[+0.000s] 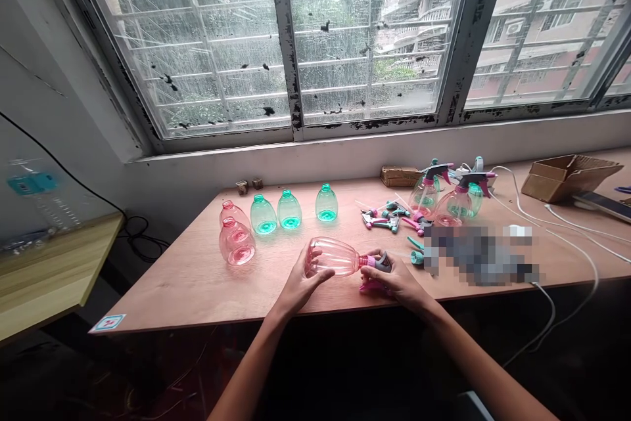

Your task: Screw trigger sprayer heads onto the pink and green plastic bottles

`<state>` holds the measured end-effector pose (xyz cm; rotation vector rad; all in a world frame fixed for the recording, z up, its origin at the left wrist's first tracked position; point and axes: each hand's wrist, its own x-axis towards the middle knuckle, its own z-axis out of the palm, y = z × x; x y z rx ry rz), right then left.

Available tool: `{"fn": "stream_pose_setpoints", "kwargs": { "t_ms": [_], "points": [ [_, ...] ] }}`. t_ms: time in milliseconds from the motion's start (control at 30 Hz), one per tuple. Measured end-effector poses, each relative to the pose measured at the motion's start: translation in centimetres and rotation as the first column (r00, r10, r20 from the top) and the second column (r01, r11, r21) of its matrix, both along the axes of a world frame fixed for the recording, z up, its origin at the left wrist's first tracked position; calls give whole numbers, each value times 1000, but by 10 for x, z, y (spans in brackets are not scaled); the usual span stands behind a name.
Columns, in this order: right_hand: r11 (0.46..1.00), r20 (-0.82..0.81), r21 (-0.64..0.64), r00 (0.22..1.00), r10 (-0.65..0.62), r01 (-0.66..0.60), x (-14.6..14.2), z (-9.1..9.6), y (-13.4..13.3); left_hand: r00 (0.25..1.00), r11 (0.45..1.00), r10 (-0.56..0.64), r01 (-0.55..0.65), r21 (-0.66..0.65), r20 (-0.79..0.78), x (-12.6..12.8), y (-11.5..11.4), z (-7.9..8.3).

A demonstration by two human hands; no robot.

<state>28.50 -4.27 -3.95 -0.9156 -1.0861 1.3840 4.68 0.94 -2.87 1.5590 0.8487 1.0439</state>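
Near the table's front edge, a clear pink bottle point(334, 257) lies sideways between my hands, its neck pointing right. My left hand point(302, 280) is wrapped round the bottle's base end. At the neck, my right hand point(394, 282) grips a spray head point(378, 263) with a pink collar and dark grey top; its pink trigger hangs below. The spray head sits against the bottle's neck; how far it is screwed on I cannot tell. Loose pink, green and grey spray heads point(387, 219) lie in a pile beyond my right hand.
Pink bottles point(237, 242) and green bottles point(290, 211) stand uncapped at the left and middle. Bottles with spray heads fitted point(453, 205) stand at the right, behind a blurred-out patch. A cardboard box point(562, 178) and white cables point(582, 247) lie farther right.
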Motion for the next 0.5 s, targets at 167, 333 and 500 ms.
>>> {"fn": "stream_pose_setpoints", "kwargs": {
  "t_ms": [167, 333, 500],
  "points": [
    [998, 18, 7, 998, -58, 58, 1, 3, 0, 999, 998, -52, 52, 43, 5, 0, -3, 1],
    [1000, -1, -1, 1000, -26, 26, 2, 3, -1, 998, 997, -65, 65, 38, -12, 0, -7, 5],
    [1000, -18, -7, 1000, -4, 4, 1, 1, -1, 998, 1000, -23, 22, -18, -57, 0, -2, 4]
  ]
}}
